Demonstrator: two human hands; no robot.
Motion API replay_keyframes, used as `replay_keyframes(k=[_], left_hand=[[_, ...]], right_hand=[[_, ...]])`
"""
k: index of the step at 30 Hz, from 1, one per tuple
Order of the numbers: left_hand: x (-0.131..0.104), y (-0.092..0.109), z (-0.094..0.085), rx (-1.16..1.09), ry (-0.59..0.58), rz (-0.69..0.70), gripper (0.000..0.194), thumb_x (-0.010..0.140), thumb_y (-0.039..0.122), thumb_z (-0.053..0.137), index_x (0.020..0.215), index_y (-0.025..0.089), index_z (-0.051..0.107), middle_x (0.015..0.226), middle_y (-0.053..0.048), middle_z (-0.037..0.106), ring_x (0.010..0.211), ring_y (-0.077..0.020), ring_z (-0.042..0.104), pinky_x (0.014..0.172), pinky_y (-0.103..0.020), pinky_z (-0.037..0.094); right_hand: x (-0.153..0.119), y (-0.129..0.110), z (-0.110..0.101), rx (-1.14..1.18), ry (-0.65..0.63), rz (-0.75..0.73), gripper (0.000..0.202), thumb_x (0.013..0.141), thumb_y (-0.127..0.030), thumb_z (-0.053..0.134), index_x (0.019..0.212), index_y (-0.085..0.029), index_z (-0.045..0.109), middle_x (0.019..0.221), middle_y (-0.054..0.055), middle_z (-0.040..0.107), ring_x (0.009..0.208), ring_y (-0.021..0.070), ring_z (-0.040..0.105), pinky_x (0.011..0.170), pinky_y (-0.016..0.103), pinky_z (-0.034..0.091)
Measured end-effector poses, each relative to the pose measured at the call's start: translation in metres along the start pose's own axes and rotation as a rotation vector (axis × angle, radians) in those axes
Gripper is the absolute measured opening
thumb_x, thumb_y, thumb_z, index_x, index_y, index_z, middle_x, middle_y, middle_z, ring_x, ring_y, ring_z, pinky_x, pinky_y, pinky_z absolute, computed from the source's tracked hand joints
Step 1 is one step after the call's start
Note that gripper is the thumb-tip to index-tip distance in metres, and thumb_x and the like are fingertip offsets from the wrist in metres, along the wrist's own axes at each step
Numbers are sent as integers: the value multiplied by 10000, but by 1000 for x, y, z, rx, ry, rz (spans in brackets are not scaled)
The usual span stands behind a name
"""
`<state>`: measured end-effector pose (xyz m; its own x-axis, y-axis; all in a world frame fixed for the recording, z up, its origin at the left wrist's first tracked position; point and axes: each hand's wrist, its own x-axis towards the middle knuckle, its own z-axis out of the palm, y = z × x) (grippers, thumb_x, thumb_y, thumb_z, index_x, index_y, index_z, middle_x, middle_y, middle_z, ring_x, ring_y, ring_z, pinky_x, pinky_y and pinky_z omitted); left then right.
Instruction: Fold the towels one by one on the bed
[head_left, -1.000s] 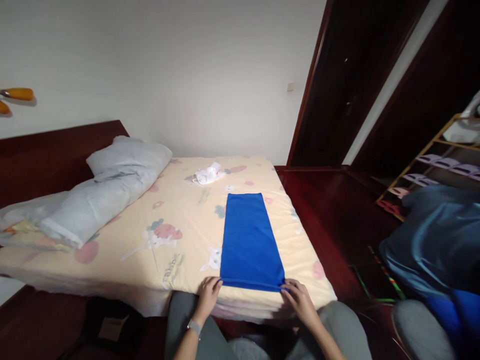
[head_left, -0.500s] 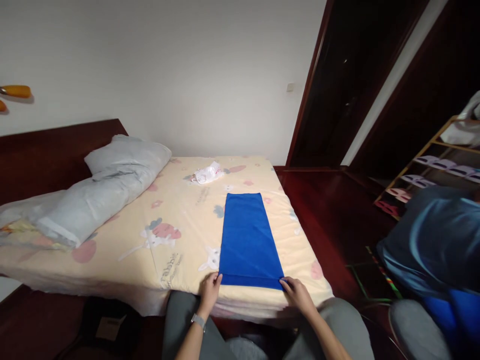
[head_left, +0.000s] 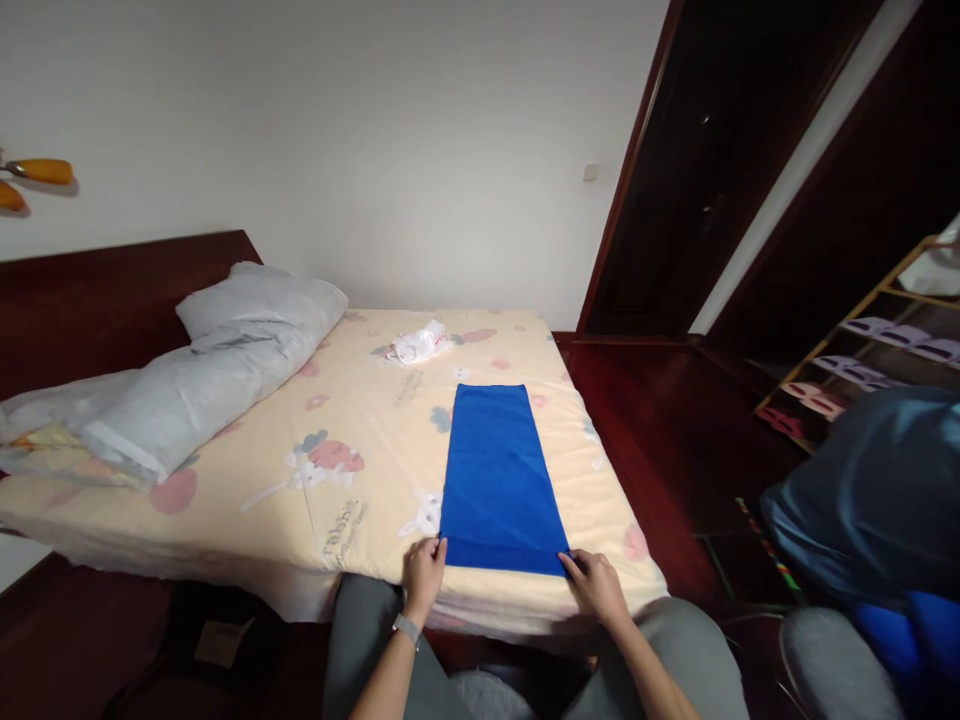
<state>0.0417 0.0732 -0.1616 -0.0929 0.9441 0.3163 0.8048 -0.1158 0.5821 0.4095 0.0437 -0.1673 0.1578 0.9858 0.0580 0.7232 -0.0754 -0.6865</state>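
A blue cloth (head_left: 499, 470) lies flat as a long strip on the bed, its near end turned over into a narrow fold. My left hand (head_left: 425, 570) pinches the near left corner of that fold between thumb and fingers. At the near right corner, my right hand (head_left: 594, 582) holds the edge in the same kind of pinch. Under the cloth is a cream bed sheet (head_left: 285, 540) printed with rabbits and carrots. A watch with a metal band (head_left: 407, 630) circles my left wrist.
A crumpled white plastic bag (head_left: 420, 343) sits toward the wall. Grey bedding (head_left: 202, 375) is bunched along the headboard (head_left: 120, 285). On the right stand a shoe rack (head_left: 855, 330) with slippers and a dark blue covered heap (head_left: 870, 490). A door (head_left: 667, 200) is behind.
Both hands keep their pinches at the near corners of the blue cloth. The fold looks slightly deeper and flatter. My view has shifted a little.
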Motion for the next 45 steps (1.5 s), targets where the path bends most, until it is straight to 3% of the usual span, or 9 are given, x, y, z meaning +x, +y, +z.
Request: replay_keyframes(k=[3,8,12,17,28,33,37,41,45], left_hand=[[-2,0,3,28,25,6,416,1010,439,451,711,235,654,711,-46,721,688,-209,674,680,-302,486],[-12,-6,7,20,76,64,320,1006,439,484,860,240,688,843,-70,763,806,-238,700,771,-338,511],[-8,-2,5,55,77,58,289,987,395,507,805,243,672,786,-48,745,772,-228,694,743,-321,495],[-4,5,4,165,72,-1,272,942,312,527,703,235,632,681,-23,688,689,-208,654,681,-300,443],[-6,13,5,303,36,-32,361,1011,375,468,744,227,661,783,-60,738,824,-248,675,820,-358,435],[-13,8,4,285,132,44,275,1025,396,471,1088,234,685,1027,-96,754,964,-285,666,851,-404,480],[-15,1,-4,261,123,129,284,1032,312,444,1142,256,700,1063,-99,733,1007,-282,660,887,-427,526],[-17,7,-10,218,26,257,375,1006,154,405,1183,268,715,1153,-94,728,1096,-271,667,976,-452,541],[-24,26,-12,197,-138,457,448,980,114,424,1321,284,659,1367,-64,674,1313,-259,586,1115,-471,493]], right_hand=[[1,-4,-1,3,11,20,747,843,-833,380,908,-201,773,975,152,791,967,354,685,888,446,518],[-1,-9,-12,73,-50,7,714,850,-819,383,815,-220,770,889,85,807,874,286,723,772,338,551],[2,-12,-15,84,-66,36,682,861,-789,386,787,-225,763,843,68,808,812,265,736,710,305,546],[4,-13,-7,11,-34,115,558,866,-708,437,861,-256,764,885,76,810,825,271,743,696,312,525],[1,-13,0,-167,-17,162,520,935,-648,371,884,-244,694,893,96,783,899,296,705,759,363,471],[-4,-21,1,-330,35,90,466,979,-579,353,991,-230,661,878,98,769,880,295,695,740,376,461],[-6,-25,1,-361,83,35,416,995,-522,351,1057,-223,633,937,97,769,888,297,685,744,380,447],[-3,-22,0,-189,91,71,467,978,-602,355,1040,-240,644,1004,98,774,927,288,689,787,378,463],[-2,-19,-6,-75,122,134,526,982,-617,309,1069,-235,659,1018,115,766,960,314,672,843,423,476]])
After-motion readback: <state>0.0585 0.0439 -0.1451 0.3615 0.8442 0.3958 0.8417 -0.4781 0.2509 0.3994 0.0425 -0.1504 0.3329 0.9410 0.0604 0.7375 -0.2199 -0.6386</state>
